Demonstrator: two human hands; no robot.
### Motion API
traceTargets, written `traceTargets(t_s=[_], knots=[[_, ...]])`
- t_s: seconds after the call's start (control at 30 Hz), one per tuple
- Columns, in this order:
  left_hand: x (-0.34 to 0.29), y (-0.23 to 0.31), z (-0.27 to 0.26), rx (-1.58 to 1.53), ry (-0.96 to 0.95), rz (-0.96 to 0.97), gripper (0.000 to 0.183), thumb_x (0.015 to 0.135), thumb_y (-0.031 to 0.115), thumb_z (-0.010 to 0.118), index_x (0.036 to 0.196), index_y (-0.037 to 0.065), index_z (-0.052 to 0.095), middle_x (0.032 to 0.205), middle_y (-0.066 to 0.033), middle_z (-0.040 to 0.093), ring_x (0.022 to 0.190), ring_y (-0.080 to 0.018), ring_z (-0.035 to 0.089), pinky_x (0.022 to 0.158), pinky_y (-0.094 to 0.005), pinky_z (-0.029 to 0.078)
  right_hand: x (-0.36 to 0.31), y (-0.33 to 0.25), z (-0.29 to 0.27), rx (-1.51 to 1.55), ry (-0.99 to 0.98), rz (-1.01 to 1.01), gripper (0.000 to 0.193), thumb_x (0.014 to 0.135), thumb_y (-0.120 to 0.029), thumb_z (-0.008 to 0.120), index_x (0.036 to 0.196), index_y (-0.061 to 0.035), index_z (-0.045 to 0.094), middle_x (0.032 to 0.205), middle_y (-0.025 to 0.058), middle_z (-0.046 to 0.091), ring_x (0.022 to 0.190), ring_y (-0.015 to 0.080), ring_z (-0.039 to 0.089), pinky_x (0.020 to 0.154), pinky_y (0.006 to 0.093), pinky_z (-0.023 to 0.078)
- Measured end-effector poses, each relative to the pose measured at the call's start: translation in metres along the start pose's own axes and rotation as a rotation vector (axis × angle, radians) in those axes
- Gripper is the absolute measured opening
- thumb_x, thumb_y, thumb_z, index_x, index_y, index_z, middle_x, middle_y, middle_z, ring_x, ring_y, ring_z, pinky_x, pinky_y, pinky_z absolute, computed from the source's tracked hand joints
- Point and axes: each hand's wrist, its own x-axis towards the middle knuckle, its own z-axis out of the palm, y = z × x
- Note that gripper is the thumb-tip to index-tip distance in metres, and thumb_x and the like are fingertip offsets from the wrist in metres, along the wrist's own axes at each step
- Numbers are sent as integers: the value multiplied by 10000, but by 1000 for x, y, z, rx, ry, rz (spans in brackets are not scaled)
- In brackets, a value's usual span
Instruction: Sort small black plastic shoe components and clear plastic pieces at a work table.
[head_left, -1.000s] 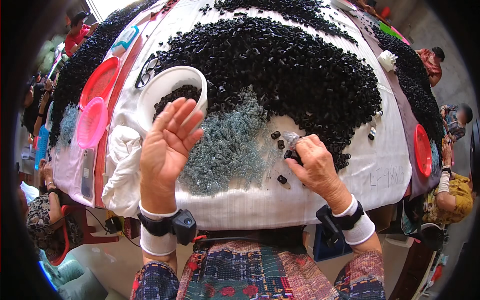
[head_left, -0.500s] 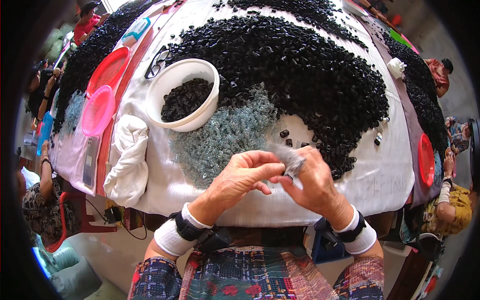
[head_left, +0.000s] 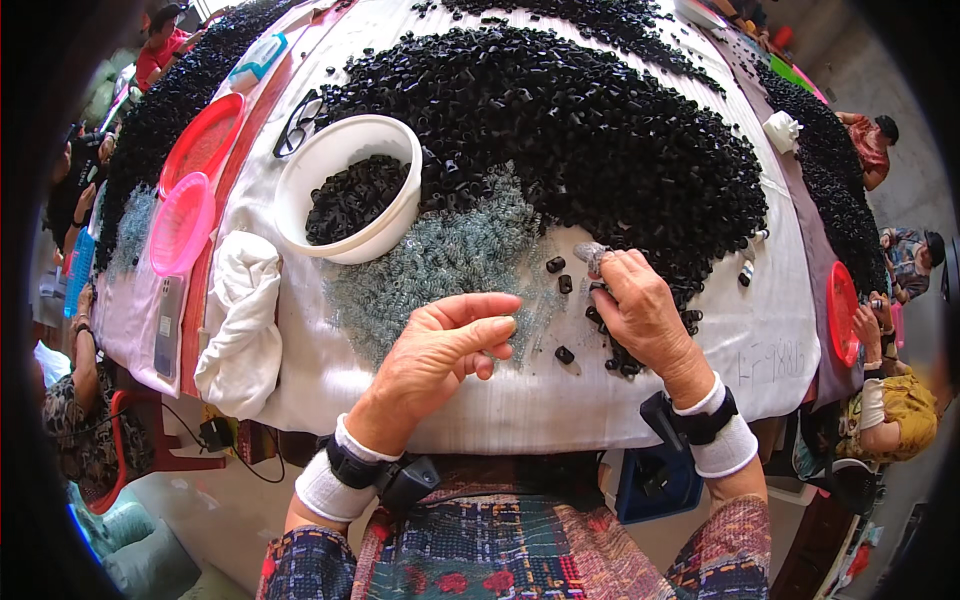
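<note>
My left hand [head_left: 435, 350] hovers over the near edge of a heap of small clear coil springs [head_left: 440, 265]. Its fingers are loosely bent, thumb and forefinger slightly apart, with nothing visible between them. At the near right edge of the heap of small black tubular pieces [head_left: 560, 130] is my right hand [head_left: 650, 310]. A grey covering [head_left: 591, 257] appears to wrap its outstretched forefinger, and its thumb stands apart beside some black pieces. One loose black piece [head_left: 565, 355] lies on the white cloth between my hands. My right palm is hidden.
A white tub [head_left: 290, 195] of black pieces stands left of the springs. Farther left are eyeglasses [head_left: 298, 122], a twisted white cloth [head_left: 243, 320], a phone [head_left: 170, 310], a pink basket [head_left: 182, 222] and a red basket [head_left: 200, 135]. Other people work at tables on both sides.
My hands have parted: the left moved left toward the springs, the right moved away to the black heap. A black piece that was at my fingertips now appears on the cloth.
</note>
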Motion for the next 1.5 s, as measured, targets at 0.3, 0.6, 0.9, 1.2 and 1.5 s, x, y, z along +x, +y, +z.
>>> traceTargets(t_s=[0.3, 0.6, 0.9, 1.2, 1.5], knots=[[2, -1, -6, -43, 19, -27, 227, 876, 80, 643, 1089, 4, 626, 839, -70, 663, 684, -121, 641, 542, -231, 515, 8, 2, 22, -124, -118, 135, 217, 735, -9, 609, 942, -1, 545, 825, 135, 566, 822, 303, 580, 741, 392, 496], [0, 1, -8, -14, -25, -39, 215, 867, 110, 663, 1056, 14, 632, 870, -96, 673, 692, -131, 643, 564, -236, 519, 8, -6, 9, -121, -212, 155, 299, 756, 8, 578, 1051, -8, 532, 867, 144, 561, 839, 306, 594, 717, 382, 509], [-8, 2, -11, -23, -11, -33, 179, 863, 72, 652, 1034, 26, 627, 877, -113, 670, 662, -128, 635, 531, -240, 522, 4, -3, -1, 32, 42, 8, 227, 757, 67, 572, 978, 18, 557, 803, 142, 573, 794, 327, 569, 700, 390, 473], [-7, -2, -12, -29, -41, -16, 192, 850, 79, 675, 1032, 28, 639, 874, -100, 681, 681, -130, 648, 520, -227, 521, 0, -1, 6, -132, -230, -35, 128, 750, 24, 538, 868, -22, 523, 826, 138, 569, 830, 329, 558, 748, 398, 479], [-9, -4, -13, -45, -40, -39, 196, 845, 73, 678, 1030, 27, 631, 888, -116, 681, 694, -142, 653, 521, -227, 524, 0, -4, 18, -127, -130, -62, 228, 718, 12, 589, 928, -14, 503, 836, 143, 553, 768, 336, 568, 699, 400, 499]])
